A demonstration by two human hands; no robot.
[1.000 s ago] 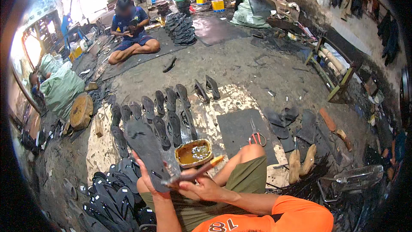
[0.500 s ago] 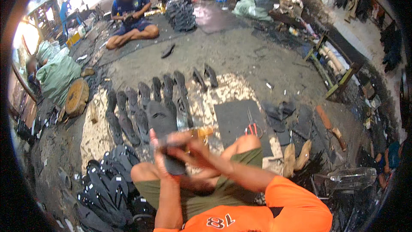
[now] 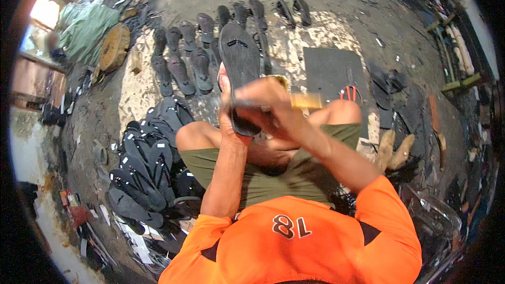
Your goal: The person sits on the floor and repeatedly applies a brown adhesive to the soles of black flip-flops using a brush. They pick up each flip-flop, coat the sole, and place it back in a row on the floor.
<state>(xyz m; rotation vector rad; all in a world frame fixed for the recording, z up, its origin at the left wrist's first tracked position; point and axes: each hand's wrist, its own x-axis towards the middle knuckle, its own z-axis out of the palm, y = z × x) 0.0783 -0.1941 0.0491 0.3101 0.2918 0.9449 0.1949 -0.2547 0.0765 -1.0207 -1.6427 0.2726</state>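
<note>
While left hand (image 3: pixel 226 118) grips sole (image 3: pixel 241 60), right (image 3: pixel 272 106) crosses

Held sole (image 3: pixel 239 55), 12 o'clock: black. Blurred tool (image 3: pixel 307 100), 2 o'clock: yellowish end. Mat (image 3: pixel 329 29), 12 o'clock: cream, mottled dark. Sandal pile (image 3: pixel 144 171), 8 o'clock: black, small white tags (image 3: pixel 161 146). Sack (image 3: pixel 89 29), 10 o'clock: pale green. Shirt (image 3: pixel 300 252), 6 o'clock: bright orange, black patches. Shorts (image 3: pixel 286 188), 6 o'clock: olive green.

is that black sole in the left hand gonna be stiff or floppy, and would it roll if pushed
The black sole is probably fairly stiff, as its far end juts straight past the left hand without visible sagging. Its flat, elongated shape suggests it is unlikely to roll.
</note>
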